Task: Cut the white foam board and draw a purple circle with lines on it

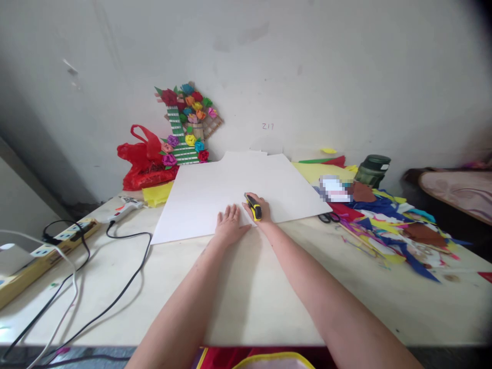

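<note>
A large white board (200, 189) lies flat on the pale table, its near edge facing me. On that edge my left hand (229, 224) rests palm down with its fingers stretched out. Just to its right, my right hand (263, 209) is closed around a yellow and black utility knife (253, 207), which points away from me and a little left. Whether its blade is out is too small to tell. The right hand's lower side touches the board near the edge.
Left are a power strip (65, 247), a glue gun (125, 209) with cables and a red plastic bag (142, 161). Behind stands a paper-flower decoration (184, 128). Right lie coloured scraps (384, 220), black-handled scissors (329, 218) and a dark green bottle (372, 171).
</note>
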### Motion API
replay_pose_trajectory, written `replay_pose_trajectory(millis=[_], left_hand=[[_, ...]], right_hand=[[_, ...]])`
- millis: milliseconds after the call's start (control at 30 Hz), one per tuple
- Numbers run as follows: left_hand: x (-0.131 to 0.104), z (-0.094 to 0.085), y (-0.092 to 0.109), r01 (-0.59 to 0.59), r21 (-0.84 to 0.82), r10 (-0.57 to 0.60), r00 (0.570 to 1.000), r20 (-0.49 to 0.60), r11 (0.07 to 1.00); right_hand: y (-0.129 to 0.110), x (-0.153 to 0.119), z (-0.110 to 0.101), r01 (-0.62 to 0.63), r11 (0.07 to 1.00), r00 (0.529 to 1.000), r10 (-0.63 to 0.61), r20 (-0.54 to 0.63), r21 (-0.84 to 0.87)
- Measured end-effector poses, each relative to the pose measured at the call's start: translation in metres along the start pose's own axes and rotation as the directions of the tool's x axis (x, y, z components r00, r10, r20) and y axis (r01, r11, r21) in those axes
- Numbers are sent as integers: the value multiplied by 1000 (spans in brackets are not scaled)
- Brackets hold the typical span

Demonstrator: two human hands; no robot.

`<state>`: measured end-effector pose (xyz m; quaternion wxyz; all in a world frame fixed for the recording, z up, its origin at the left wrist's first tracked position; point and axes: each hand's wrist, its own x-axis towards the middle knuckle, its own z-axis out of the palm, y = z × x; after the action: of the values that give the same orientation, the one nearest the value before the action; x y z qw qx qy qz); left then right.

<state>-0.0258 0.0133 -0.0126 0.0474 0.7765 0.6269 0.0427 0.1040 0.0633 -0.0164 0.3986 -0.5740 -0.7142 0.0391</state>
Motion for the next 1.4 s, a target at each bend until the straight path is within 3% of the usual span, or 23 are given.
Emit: replay_pose_trajectory(millis=[333, 1000, 1400], left_hand=[[-1, -2, 1, -3, 3, 2, 1000, 6, 1000], [-3, -4, 4, 8, 1, -8, 1000, 16, 1000], [-2, -3, 3, 11, -7, -11, 1000, 24, 1000]], right_hand=[[-2, -1, -2, -10, 1000, 1000, 11, 19, -25], [3, -1, 5, 22, 1000, 998, -22, -59, 6], [1, -3, 3, 24, 999, 1000, -25, -14, -25]])
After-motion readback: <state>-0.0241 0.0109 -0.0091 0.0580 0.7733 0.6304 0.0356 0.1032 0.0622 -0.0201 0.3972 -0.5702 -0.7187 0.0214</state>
